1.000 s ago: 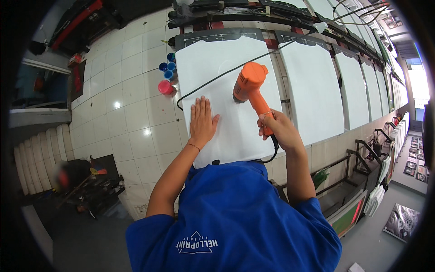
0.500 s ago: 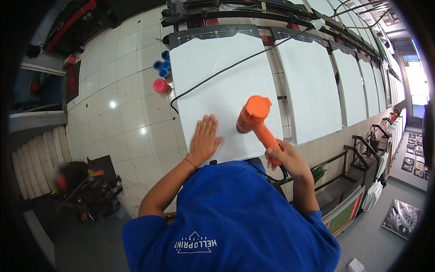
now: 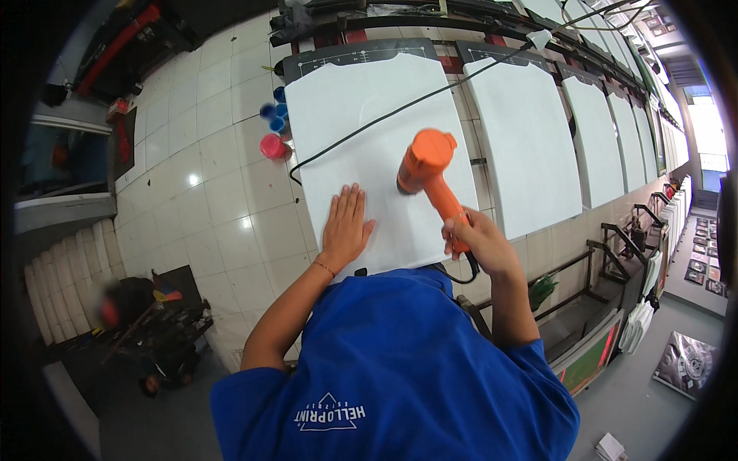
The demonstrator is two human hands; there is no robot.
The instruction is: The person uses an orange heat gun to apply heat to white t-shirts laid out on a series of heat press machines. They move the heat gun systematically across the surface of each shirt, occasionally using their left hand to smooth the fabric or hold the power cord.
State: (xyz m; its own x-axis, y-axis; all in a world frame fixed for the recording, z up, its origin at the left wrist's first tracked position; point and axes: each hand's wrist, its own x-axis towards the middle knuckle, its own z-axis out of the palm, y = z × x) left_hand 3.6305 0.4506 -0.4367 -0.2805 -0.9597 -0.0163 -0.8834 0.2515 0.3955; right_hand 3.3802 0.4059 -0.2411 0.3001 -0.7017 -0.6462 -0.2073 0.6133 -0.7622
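An orange heat gun (image 3: 435, 165) is gripped by its handle in my right hand (image 3: 478, 240). Its dark nozzle points down and to the left, over the white fabric panel (image 3: 361, 100) stretched on the board in front of me. My left hand (image 3: 347, 227) lies flat on the near left part of that fabric, fingers stretched out and holding nothing. A black power cord (image 3: 407, 105) crosses the fabric diagonally from the left edge up to a white plug at the top. Part of the heat gun's own cord hangs below my right hand.
More boards with white fabric (image 3: 523, 146) stand in a row to the right. Blue cups (image 3: 278, 123) and a pink pot (image 3: 272, 146) sit left of my board. Dark metal rails (image 3: 369, 23) run behind, and a black rack frame (image 3: 569, 284) is at the lower right.
My right hand has moved the heat gun away from me and slightly left over the fabric. The left hand stays flat in nearly the same place.
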